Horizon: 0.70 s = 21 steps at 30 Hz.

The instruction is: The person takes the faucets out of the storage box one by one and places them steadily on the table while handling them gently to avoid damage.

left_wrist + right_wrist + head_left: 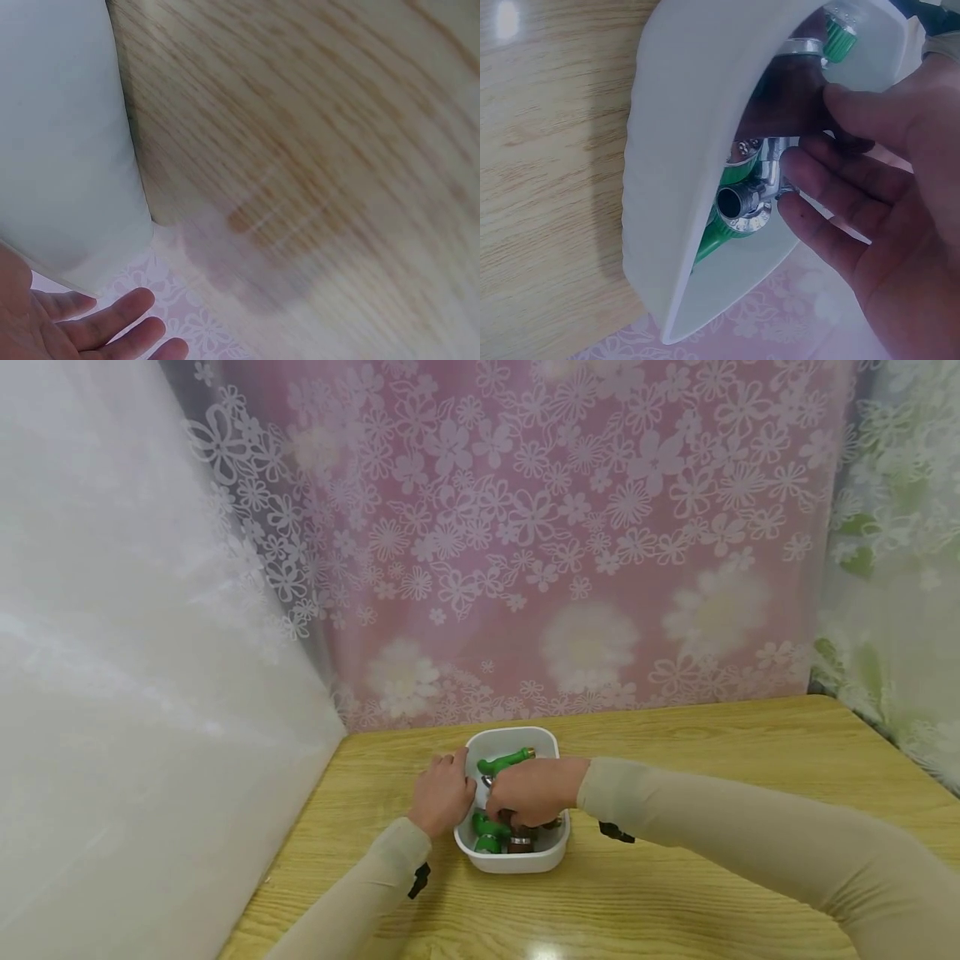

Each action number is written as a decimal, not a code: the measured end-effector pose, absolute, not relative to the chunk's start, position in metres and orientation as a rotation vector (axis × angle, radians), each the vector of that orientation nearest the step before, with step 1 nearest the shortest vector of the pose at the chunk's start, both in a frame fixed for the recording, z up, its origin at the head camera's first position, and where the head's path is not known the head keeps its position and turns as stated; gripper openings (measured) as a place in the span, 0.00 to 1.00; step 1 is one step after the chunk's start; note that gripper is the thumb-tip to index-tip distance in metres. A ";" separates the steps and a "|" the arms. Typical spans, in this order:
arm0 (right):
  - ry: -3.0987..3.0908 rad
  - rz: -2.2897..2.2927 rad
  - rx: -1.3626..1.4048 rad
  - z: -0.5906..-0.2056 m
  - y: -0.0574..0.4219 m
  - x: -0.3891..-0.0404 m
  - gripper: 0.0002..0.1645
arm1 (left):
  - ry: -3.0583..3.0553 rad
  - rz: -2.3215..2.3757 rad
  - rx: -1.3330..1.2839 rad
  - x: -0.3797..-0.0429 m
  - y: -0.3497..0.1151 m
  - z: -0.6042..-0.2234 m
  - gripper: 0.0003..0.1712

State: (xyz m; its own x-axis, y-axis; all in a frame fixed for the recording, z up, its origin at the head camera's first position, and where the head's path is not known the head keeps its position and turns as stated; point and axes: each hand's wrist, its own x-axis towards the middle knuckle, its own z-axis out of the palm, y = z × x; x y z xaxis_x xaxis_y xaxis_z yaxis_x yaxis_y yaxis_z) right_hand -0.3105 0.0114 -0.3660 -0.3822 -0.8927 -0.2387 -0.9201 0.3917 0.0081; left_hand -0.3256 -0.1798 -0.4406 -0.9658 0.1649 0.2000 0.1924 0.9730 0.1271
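On the wooden table stands a white plastic bin (512,863) holding several taps. My left hand (442,793) rests against its left rim; in the left wrist view the fingers (120,322) are extended with slight bends beside the bin wall. Reaching inside, my right hand (536,789) pinches a dark brown tap (791,94) with a chrome band between thumb and fingers. Below it is a chrome elbow spout (742,201) with a green body. One green tap (504,762) lies toward the back of the bin, another green tap (487,837) toward the front. My right hand hides part of the contents.
The wooden tabletop (675,893) spreads on both sides of the bin. A pink flowered curtain (525,527) hangs behind the table, with a white sheet (150,652) at the left and a pale patterned sheet (892,610) at the right.
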 end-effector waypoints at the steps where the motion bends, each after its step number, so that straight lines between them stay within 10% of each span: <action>1: 2.449 0.199 -1.614 -0.365 0.012 -0.310 0.09 | -2.931 -0.213 -0.269 -0.325 -0.180 -0.441 0.29; 21: 2.587 0.233 -1.577 -0.343 0.023 -0.298 0.03 | -2.898 -0.192 -0.290 -0.325 -0.179 -0.444 0.29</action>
